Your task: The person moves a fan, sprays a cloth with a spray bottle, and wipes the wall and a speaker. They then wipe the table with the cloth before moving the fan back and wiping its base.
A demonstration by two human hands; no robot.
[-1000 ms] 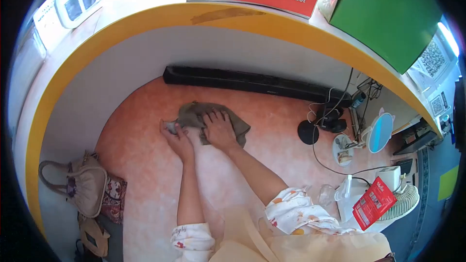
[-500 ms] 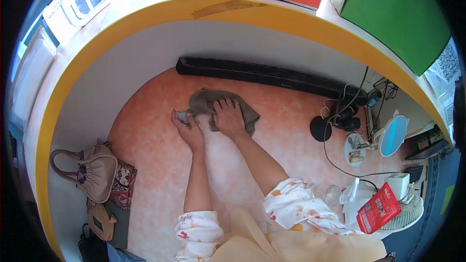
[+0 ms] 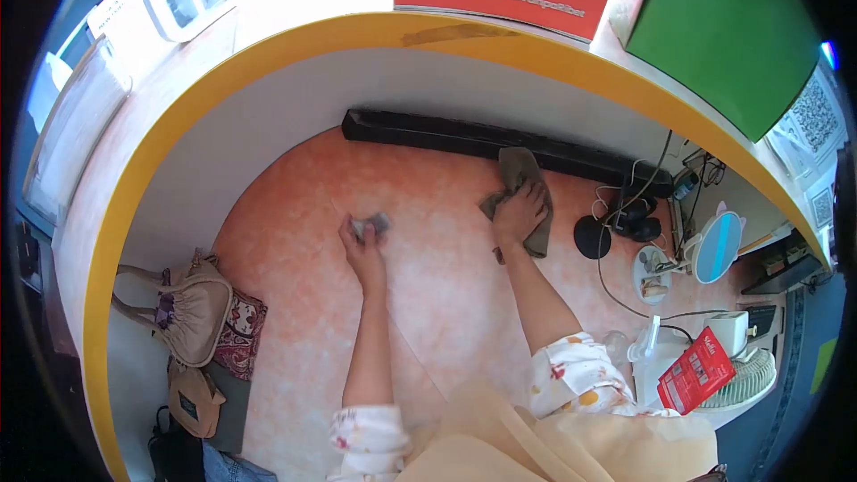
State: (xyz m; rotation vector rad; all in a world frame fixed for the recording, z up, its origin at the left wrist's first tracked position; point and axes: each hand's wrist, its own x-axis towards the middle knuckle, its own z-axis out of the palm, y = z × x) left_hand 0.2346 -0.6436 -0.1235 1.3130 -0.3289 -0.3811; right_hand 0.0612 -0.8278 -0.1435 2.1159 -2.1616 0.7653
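Observation:
My right hand [image 3: 520,218] presses a dark olive-grey cloth [image 3: 519,163] onto the pinkish-orange marbled tabletop [image 3: 446,290]. The cloth is bunched under the palm and spreads out past the fingers, close to the long black bar. Over on the left, my left hand [image 3: 363,250] is closed around a small crumpled grey piece [image 3: 370,225], held low over the tabletop between thumb and fingers. What this piece is, I cannot tell.
A long black bar [image 3: 428,136] lies along the curved back wall. To the right stand a round mirror [image 3: 719,246], cables, a black round base [image 3: 592,237], a red packet [image 3: 696,371] and a fan [image 3: 750,381]. Bags, one a beige handbag [image 3: 195,317], sit at the left.
My right hand has swept the cloth to the right, away from my left hand. My left hand has shifted slightly right, keeping the grey piece. The view has also shifted a little.

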